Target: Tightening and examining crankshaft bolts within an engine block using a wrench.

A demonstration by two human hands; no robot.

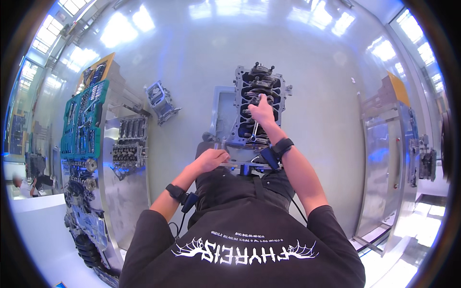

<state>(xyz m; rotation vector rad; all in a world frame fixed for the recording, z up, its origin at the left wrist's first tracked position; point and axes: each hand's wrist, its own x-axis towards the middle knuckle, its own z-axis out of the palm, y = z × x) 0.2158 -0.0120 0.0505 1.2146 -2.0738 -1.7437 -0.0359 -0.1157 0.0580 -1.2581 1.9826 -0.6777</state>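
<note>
Engine block [238, 126] is right in front of the person, just past the knees, open side up. Its long axis runs approx. straight away from the body: near end by the lap, far end pointing fwd & leaning a touch to the R. Crankshaft [262, 82] lies lengthwise along the middle, same axis.

R hand [262, 111] is over the mid part of the block, reaching fwd. Index is stretched out, pointing away from the body; thumb sits apart on the L side; other fingers hidden, can't tell if they pinch anything. Wrench [255, 130] (silver) shows just below that hand, long axis nearly parallel w/ the block's, near end pointing back to the person & slightly L. Its upper end is hidden, so can't tell if it's gripped.

L hand [214, 159] is low, near the L thigh, just off the block's near L corner. Fingers curled & close together, pointing R; can't tell if anything's b/w them.

Grey tray [222, 113] is beside the block, L side. Further L: metal casting [162, 102], cyl. heads [129, 141] & green tool case [84, 120] w/ sockets. Bench [379, 168] stands well off to the R.
</note>
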